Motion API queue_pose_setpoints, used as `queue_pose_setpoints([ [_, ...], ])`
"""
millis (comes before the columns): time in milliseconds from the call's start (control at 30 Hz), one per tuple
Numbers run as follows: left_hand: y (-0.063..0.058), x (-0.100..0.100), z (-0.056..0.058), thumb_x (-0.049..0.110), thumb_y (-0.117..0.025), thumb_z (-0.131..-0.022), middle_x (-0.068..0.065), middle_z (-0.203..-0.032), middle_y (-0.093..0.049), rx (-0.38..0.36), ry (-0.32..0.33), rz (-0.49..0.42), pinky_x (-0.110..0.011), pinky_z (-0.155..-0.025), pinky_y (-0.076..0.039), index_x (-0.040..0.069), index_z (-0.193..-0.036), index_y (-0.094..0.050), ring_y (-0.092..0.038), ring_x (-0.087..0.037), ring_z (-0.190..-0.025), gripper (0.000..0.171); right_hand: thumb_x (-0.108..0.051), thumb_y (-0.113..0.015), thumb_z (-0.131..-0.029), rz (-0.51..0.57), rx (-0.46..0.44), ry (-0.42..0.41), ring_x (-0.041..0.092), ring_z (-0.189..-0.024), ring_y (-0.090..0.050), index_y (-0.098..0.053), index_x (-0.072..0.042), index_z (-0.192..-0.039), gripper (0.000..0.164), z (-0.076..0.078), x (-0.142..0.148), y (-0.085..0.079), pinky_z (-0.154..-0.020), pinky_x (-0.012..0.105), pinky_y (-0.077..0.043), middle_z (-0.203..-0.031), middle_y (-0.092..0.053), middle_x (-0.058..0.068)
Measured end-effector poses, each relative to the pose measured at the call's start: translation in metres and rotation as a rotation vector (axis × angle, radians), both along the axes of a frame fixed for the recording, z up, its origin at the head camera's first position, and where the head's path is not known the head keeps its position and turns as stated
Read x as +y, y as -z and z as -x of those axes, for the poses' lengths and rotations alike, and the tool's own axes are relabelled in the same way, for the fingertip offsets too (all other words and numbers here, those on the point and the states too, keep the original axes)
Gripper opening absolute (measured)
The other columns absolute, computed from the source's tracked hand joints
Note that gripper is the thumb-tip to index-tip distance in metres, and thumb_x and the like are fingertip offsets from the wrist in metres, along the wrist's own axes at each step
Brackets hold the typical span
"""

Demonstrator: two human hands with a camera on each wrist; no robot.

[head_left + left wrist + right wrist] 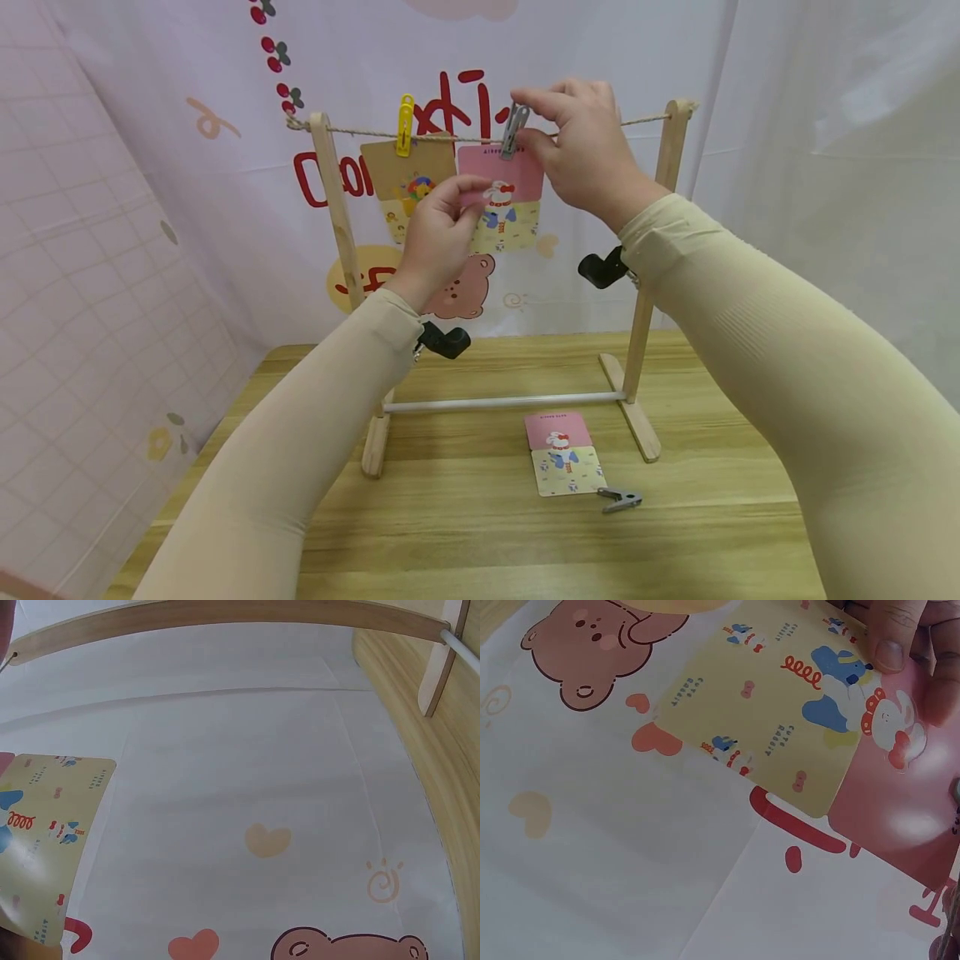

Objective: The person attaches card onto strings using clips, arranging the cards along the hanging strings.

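Observation:
My right hand pinches a grey clothespin at the rope, over the top edge of a pink-and-yellow card. With thumb and fingers at its left edge, my left hand holds that card, which hangs upright with a rabbit picture on it. The right wrist view shows the left fingers on the same card; the card's lower part appears in the left wrist view. Left of it, a yellow clothespin holds a brown-and-yellow card on the rope.
A wooden frame with a white lower bar carries the rope. On the wooden table lie another pink-and-yellow card and a grey clothespin. Behind hangs a printed white cloth.

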State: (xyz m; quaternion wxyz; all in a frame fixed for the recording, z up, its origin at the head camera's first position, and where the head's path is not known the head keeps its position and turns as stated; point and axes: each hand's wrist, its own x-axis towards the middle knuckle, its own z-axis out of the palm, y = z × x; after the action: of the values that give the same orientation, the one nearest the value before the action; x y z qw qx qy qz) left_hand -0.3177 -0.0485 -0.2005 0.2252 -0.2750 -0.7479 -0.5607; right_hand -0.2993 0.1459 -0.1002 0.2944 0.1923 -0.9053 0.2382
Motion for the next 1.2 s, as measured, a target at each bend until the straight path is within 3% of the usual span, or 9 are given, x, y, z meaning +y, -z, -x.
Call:
queue_pose_setpoints([
  [400,0.000,0.000,-0.002,0.011,-0.059,-0.108,-0.001,-0.125,-0.070,0.009,0.006,-0.028,-0.023,-0.058,-0.035,0.013,-0.132,-0.068,-0.040,-0.014,-0.064,0.026,-0.034,-0.066,-0.104,0.028,0.061,0.000,0.023,-0.138,-0.034,-0.058,-0.034,-0.152,0.048,0.001,0.001,0.004,-0.112,0.039,-0.027,-0.142,-0.059,0.001],
  [833,0.005,-0.006,-0.006,0.010,-0.060,-0.107,-0.002,-0.131,-0.066,0.034,-0.034,-0.011,-0.022,-0.058,-0.043,0.013,-0.134,-0.067,-0.064,-0.019,-0.083,0.028,-0.035,-0.067,-0.104,0.039,0.090,0.006,0.025,-0.145,-0.030,-0.053,-0.030,-0.156,0.054,-0.003,0.008,0.012,-0.119,0.042,-0.019,-0.150,-0.056,0.001],
  [1000,0.008,-0.011,-0.007,0.010,-0.061,-0.107,-0.001,-0.132,-0.066,0.024,-0.029,-0.014,-0.021,-0.057,-0.043,0.014,-0.135,-0.067,-0.068,-0.024,-0.094,0.029,-0.035,-0.067,-0.104,0.025,0.112,-0.002,0.026,-0.151,-0.023,-0.053,-0.027,-0.156,0.055,-0.008,0.014,0.020,-0.123,0.046,-0.015,-0.157,-0.050,0.002],
  [1200,0.013,-0.018,-0.008,0.012,-0.061,-0.107,0.001,-0.133,-0.064,0.022,-0.027,-0.010,-0.021,-0.055,-0.046,0.016,-0.134,-0.068,-0.068,-0.018,-0.097,0.028,-0.031,-0.071,-0.102,0.031,0.159,-0.029,0.028,-0.151,-0.023,-0.058,-0.022,-0.152,0.053,-0.015,0.022,0.030,-0.122,0.048,-0.016,-0.155,-0.050,0.006],
])
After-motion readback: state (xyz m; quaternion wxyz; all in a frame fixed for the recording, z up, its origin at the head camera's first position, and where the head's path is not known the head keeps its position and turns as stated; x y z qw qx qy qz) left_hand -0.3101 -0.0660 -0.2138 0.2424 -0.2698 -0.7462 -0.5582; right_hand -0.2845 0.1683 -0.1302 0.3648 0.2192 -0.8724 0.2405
